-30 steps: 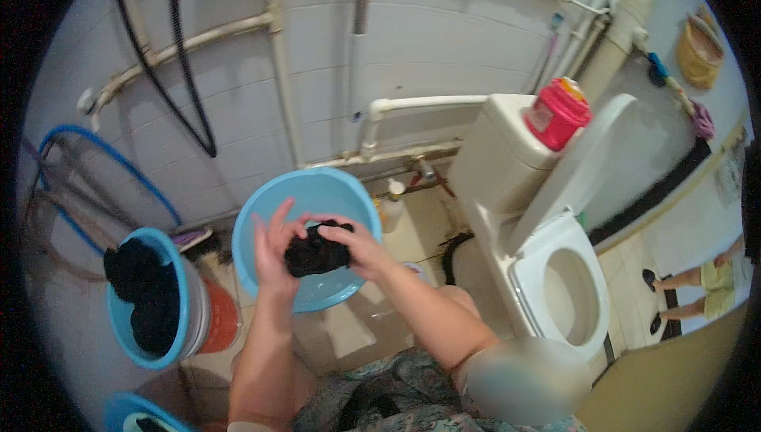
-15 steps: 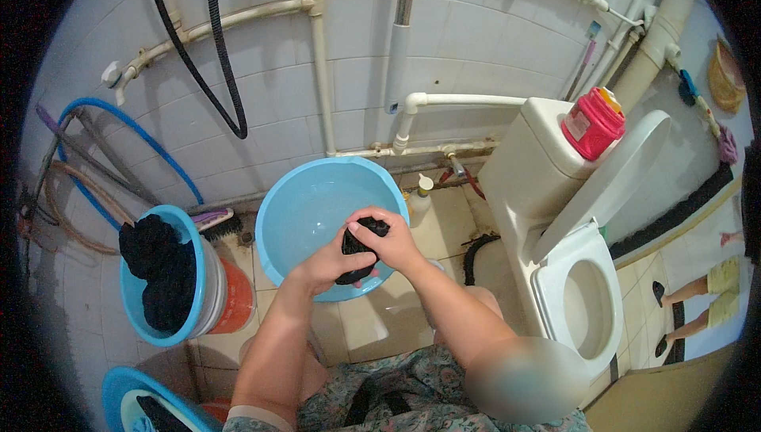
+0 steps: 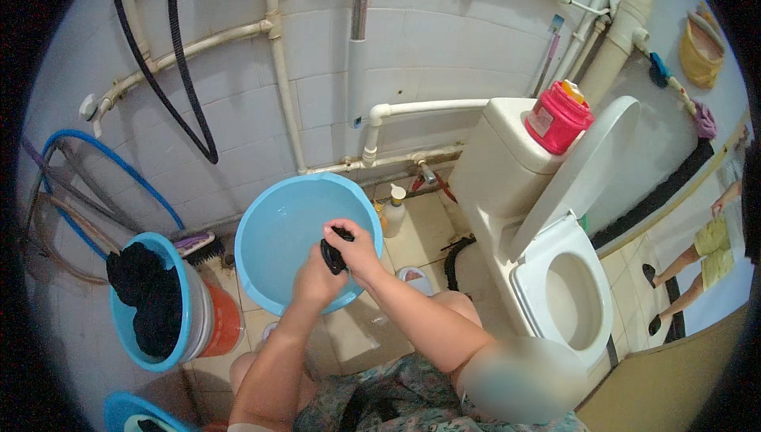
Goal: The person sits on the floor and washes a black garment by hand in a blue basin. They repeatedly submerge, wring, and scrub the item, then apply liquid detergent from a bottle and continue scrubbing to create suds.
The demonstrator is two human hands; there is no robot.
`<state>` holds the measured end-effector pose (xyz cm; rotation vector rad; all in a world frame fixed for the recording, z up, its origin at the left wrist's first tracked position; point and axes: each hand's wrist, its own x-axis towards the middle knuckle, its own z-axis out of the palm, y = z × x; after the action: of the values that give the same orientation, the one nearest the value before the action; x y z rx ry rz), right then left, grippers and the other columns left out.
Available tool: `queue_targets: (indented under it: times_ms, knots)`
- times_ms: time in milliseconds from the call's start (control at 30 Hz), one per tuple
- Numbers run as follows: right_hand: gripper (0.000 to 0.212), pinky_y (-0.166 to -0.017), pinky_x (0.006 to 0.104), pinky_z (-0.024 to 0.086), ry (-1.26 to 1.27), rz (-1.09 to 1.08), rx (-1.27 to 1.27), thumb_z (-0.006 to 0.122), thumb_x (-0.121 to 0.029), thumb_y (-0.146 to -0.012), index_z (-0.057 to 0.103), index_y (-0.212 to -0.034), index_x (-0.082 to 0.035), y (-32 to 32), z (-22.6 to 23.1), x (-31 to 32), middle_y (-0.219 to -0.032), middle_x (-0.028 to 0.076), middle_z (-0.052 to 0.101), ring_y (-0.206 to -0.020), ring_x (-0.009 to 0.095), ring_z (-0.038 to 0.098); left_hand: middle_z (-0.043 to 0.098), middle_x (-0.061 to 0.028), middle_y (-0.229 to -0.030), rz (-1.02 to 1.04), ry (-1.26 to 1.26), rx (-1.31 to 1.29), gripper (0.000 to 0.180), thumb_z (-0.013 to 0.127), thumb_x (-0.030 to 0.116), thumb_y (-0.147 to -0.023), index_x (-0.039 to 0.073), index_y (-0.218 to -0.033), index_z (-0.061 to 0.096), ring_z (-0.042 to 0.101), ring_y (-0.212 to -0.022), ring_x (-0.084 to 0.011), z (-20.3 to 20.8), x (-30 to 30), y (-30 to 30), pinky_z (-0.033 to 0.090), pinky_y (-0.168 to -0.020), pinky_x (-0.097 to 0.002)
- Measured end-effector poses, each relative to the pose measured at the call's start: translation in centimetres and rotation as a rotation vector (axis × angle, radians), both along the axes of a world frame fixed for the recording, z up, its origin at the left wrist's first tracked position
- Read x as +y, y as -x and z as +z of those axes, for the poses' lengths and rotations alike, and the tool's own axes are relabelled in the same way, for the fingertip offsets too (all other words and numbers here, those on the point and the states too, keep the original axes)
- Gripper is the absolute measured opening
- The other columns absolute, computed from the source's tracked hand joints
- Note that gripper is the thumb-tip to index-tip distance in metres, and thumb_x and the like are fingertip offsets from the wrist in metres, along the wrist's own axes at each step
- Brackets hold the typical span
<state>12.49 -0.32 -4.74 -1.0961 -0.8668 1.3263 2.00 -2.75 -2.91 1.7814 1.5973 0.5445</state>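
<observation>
A wet-looking bundle of black cloth (image 3: 334,258) is squeezed between my two hands over the right front part of a light blue basin (image 3: 269,234). My left hand (image 3: 317,280) wraps the lower end of the bundle, fingers mostly hidden from above. Around the upper end curl the fingers of my right hand (image 3: 357,250). Water appears to stand in the basin, which rests on the tiled floor. To the left, more black cloth (image 3: 154,321) is heaped in a blue tub (image 3: 185,273) set on stacked buckets.
A white toilet (image 3: 515,281) with its lid up stands at right, a red container (image 3: 559,119) on its tank. Behind the basin are a pump bottle (image 3: 394,212) and wall pipes. A brush (image 3: 202,248) lies beside the tub. Far right, a person's legs (image 3: 682,289) show.
The black bundle is now gripped tighter and turned, less of it showing between my hands. The whole view has shifted, so the basin and toilet appear further left and lower.
</observation>
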Motion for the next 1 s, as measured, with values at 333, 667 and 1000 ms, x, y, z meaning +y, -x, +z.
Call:
queue_targets:
  times_ms: [333, 667, 1000]
  knots:
    - [0.074, -0.084, 0.032, 0.045, -0.149, 0.681, 0.021, 0.067, -0.027, -0.077, 0.027, -0.137, -0.013, -3.0, 4.4, -0.1, -0.119, 0.008, 0.048, -0.103, 0.017, 0.05, 0.058, -0.0116, -0.081, 0.028, 0.666, -1.099, 0.036, 0.055, 0.026, -0.076, 0.003, -0.103, 0.048, 0.052, -0.054, -0.014, 1.8, 0.4, 3.8, 0.039, -0.038, -0.0197]
    - [0.027, -0.074, 0.0307, 0.05, 0.025, 0.619, 0.477, 0.054, -0.023, -0.086, 0.05, -0.105, -0.005, -2.1, 1.9, -0.3, -0.09, 0.007, 0.057, -0.089, 0.021, 0.058, 0.056, -0.009, -0.077, -0.233, 0.908, -1.101, 0.041, 0.063, 0.029, -0.073, 0.001, -0.1, 0.049, 0.048, -0.05, -0.0108, 2.1, -1.0, 2.7, 0.036, -0.037, -0.0185]
    - [0.032, -0.073, 0.0281, 0.043, -0.124, 0.287, -0.124, 0.054, -0.03, -0.086, 0.055, -0.1, -0.002, -0.2, -0.5, 0.0, -0.087, 0.007, 0.058, -0.08, 0.016, 0.053, 0.059, -0.0065, -0.076, -0.235, 0.284, -0.462, 0.029, 0.062, 0.017, -0.07, -0.001, -0.091, 0.056, 0.054, -0.069, -0.0181, 0.7, -1.3, 0.8, 0.045, -0.064, -0.0323]
